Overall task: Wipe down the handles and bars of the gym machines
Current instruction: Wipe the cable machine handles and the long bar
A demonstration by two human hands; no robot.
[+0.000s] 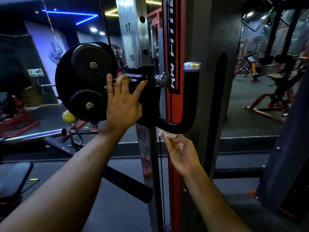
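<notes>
A black J-shaped handle [191,101] with a chrome cap sticks out from the pulley carriage on the cable machine's numbered steel column [129,39]. My right hand [179,153] pinches a crumpled white cloth [167,133] against the underside of the handle's bend. My left hand [123,101] rests with spread fingers on the black carriage bracket [143,72], beside the round black pulley housing [85,81]. A chrome pull-pin knob [164,79] juts from the bracket just right of my left fingertips.
A red and black upright [174,47] with white lettering stands behind the handle. A chrome barbell [31,135] and a padded bench [15,178] lie at the lower left. Other red-framed machines [267,108] show in a mirror at right. A yellow ball stopper [68,116] hangs below the pulley.
</notes>
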